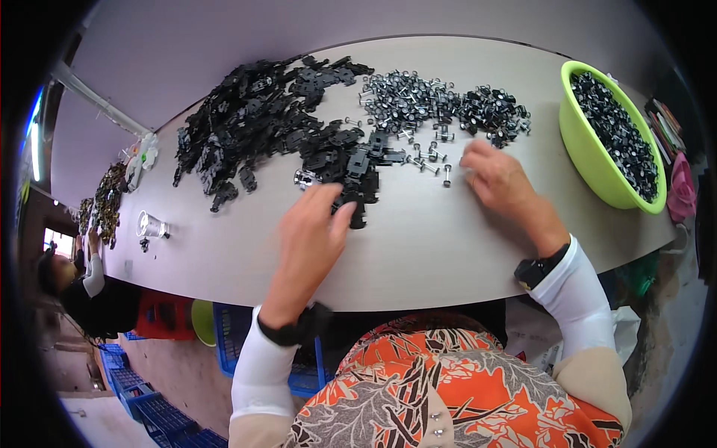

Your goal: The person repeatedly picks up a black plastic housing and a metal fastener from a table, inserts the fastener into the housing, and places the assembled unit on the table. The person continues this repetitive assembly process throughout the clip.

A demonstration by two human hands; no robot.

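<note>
The trunk is covered by an orange top (463,377), printed with large grey leaves and dark, twig-like streaks. A beige strip (444,407) is set down its front, and small, shiny, round buttons (438,432) are fixed along it. The upper arms are clothed in beige sleeves (597,379). The forearms are covered by a plain, close-fitting left white sleeve (261,377) and a matching right white sleeve (573,302). A left black wristband (287,330) is worn, its outline blurred, and a right black wristband (532,273) with a blocky piece is strapped beside the cuff. The left hand (312,233) and right hand (506,183) are bare
</note>
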